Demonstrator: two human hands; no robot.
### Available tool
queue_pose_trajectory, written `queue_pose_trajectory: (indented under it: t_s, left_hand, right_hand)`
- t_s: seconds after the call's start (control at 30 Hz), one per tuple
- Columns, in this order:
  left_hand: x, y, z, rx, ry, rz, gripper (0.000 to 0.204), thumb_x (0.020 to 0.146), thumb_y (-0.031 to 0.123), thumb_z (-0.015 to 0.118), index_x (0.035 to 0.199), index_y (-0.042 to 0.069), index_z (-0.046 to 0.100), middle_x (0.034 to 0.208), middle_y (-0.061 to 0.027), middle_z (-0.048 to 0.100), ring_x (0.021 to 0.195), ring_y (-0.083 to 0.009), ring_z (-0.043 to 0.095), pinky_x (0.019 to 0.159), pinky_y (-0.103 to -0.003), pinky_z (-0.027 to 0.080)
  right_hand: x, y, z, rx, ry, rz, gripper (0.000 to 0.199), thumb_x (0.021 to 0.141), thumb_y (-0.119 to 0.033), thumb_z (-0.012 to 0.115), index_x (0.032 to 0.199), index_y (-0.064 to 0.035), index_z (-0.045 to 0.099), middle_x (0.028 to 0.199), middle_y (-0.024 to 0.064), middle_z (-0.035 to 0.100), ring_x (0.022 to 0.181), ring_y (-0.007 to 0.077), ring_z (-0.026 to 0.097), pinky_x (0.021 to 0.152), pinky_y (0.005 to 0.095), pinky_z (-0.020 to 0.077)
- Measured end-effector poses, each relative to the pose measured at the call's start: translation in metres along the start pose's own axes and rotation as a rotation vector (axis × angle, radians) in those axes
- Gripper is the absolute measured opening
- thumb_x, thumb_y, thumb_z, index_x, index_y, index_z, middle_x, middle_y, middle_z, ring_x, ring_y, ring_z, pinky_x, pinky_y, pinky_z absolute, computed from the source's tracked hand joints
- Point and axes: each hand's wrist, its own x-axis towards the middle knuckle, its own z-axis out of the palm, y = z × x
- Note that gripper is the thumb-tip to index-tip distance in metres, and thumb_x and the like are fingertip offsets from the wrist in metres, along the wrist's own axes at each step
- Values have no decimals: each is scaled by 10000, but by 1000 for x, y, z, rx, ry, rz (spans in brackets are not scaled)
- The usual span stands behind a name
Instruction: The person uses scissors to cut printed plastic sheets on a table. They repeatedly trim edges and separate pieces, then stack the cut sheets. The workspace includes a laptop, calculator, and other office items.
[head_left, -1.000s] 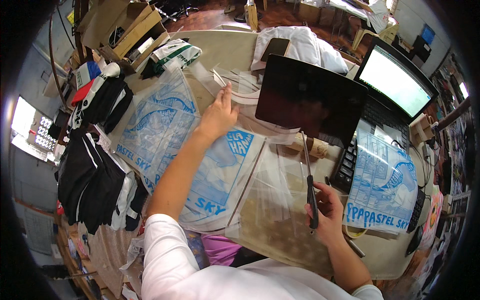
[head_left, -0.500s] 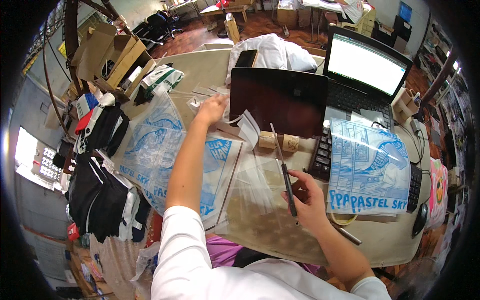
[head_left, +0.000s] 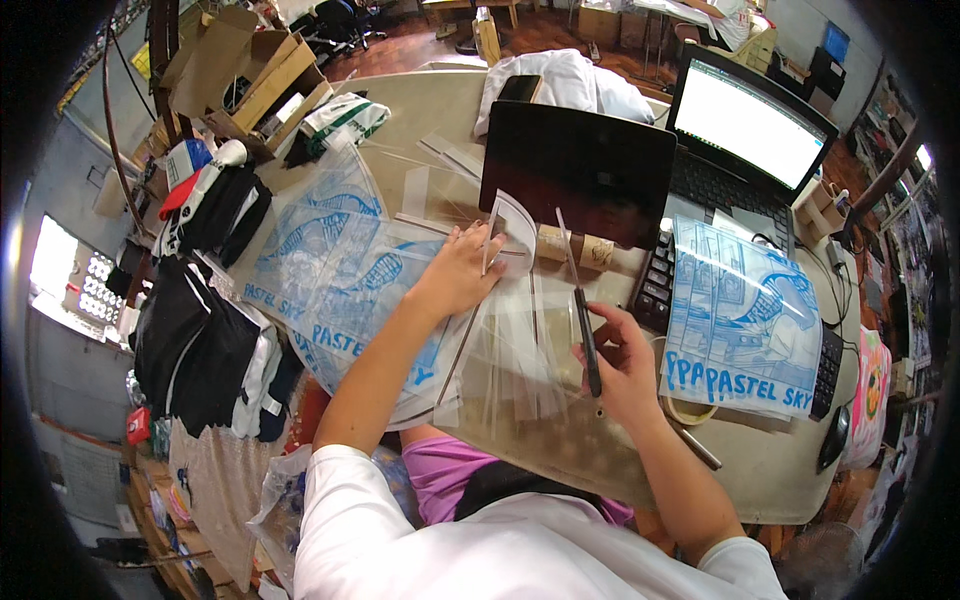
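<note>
Strip: clear with whitish glare, curled up off the table, by the lower left corner of the tablet. My left hand is at it, palm down, fingers loosely bent, fingertips on or right beside its left edge; can't tell if I'm pinching it or only touching. My right hand grips the tool by its black handle, thumb and fingers wrapped, long thin metal end pointing up and away from me. Exact tool type: can't tell at this angle.

Under and left of my left forearm, clear sheets with blue print, overlapping. Between my hands, flat clear scraps in a loose heap. Tubes, brown card, lie just right of the strip, behind the tool's tip. More blue-printed sheets, a fanned stack, sit right of my right hand, partly covering the keyboard. Ring and metal rod near my right wrist; mouse further right. Laptop, screen lit, behind the stack. Phone on white cloth past the tablet. Far left: dark clothes piled, open box beyond them.
</note>
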Motion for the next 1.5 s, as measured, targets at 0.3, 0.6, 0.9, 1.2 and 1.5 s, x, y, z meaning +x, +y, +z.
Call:
queue_pose_trajectory:
  t_s: [0.3, 0.6, 0.9, 1.2, 1.5]
  left_hand:
    - [-66, 45, -25, -110, 156, -324, 602, 836, 309, 601, 1344, 42, 419, 1431, -215, 323, 1339, -370, 282, 1101, -460, 206]
    - [-129, 54, -17, -24, 118, -396, 594, 803, 262, 638, 1340, 96, 449, 1444, -194, 318, 1353, -367, 262, 1102, -475, 194]
    - [-86, 59, -23, -270, 228, -274, 567, 827, 114, 594, 1345, -17, 403, 1430, -202, 351, 1340, -328, 305, 1113, -398, 205]
    - [-70, 60, 10, -45, 418, 73, 384, 809, 248, 661, 1091, 2, 576, 1122, -152, 582, 1017, -331, 558, 925, -424, 416]
    - [-78, 45, 9, -184, 408, -57, 416, 838, 206, 646, 1154, -49, 554, 1161, -227, 569, 1085, -372, 532, 953, -432, 423]
  right_hand:
    - [4, 5, -6, -192, -22, -55, 457, 802, -30, 687, 1224, -83, 520, 706, -10, 495, 558, 33, 492, 458, 205, 371]
    - [0, 0, 3, -586, -196, -4, 446, 783, -39, 668, 1208, -92, 540, 747, 79, 599, 606, 153, 574, 567, 297, 457]
    - [-39, -1, -35, -1068, -132, -213, 300, 698, -159, 681, 971, -59, 608, 902, 150, 641, 892, 322, 629, 763, 421, 506]
    - [-101, -9, -67, -905, 135, -466, 195, 708, -127, 671, 858, -8, 636, 944, 151, 620, 933, 313, 604, 799, 388, 489]
    - [-341, -111, -414, -1547, 1547, -381, 225, 755, -212, 664, 879, -25, 680, 897, 152, 658, 892, 317, 613, 803, 397, 478]
